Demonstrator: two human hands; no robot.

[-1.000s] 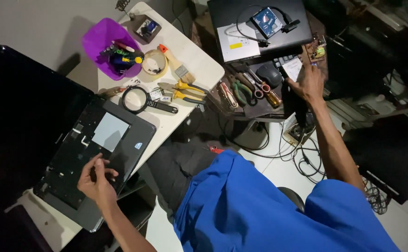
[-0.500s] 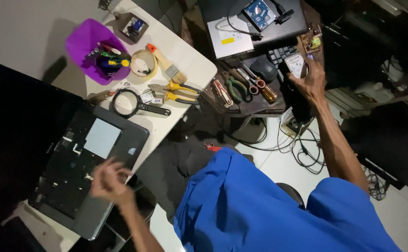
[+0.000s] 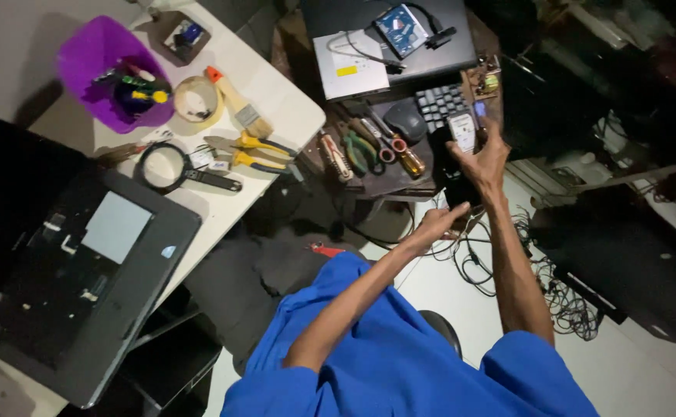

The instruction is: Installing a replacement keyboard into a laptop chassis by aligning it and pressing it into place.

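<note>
We saw the right hand [image 3: 483, 158] gripping a small grey device [image 3: 461, 131] just right of the keyboard [image 3: 440, 104]; the left hand [image 3: 438, 220] reached below it, fingers loosely curled, empty. We judged a bump could drop it into the cables [image 3: 492, 262].

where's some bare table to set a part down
Bare patch on the white table right of the paintbrush, toward its corner. Crowded around the purple bowl, magnifier and pliers.
</note>
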